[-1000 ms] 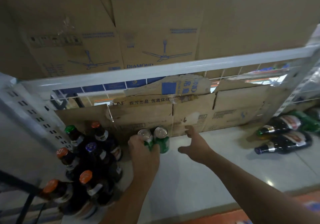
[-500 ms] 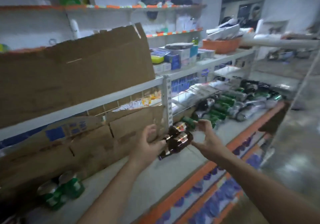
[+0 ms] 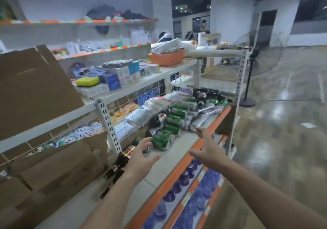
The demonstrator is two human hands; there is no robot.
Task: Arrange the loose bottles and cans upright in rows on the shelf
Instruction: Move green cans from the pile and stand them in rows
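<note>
Several green cans point(image 3: 163, 139) lie on their sides in a heap on the white shelf board point(image 3: 159, 168), with silver cans point(image 3: 201, 120) and dark bottles point(image 3: 157, 120) further along. Two dark brown bottles point(image 3: 122, 159) lie on the board by the upright post. My left hand point(image 3: 141, 156) hovers with fingers spread just in front of the nearest green cans, partly covering the brown bottles. My right hand point(image 3: 205, 147) is stretched out, fingers spread, above the shelf's orange front edge point(image 3: 177, 181), to the right of the cans. Neither hand holds anything.
Brown cardboard point(image 3: 53, 172) lines the shelf's back at the left. A white slotted post point(image 3: 108, 122) and a wire grid stand behind the cans. The upper shelf carries boxes, a yellow sponge point(image 3: 87, 81) and an orange basket point(image 3: 167, 58). A standing fan point(image 3: 253, 64) is on the floor to the right.
My view has swung right, from the upright bottles and cans at the left end to the heap of lying cans. Both hands have moved right, past the brown bottles, toward the green cans.
</note>
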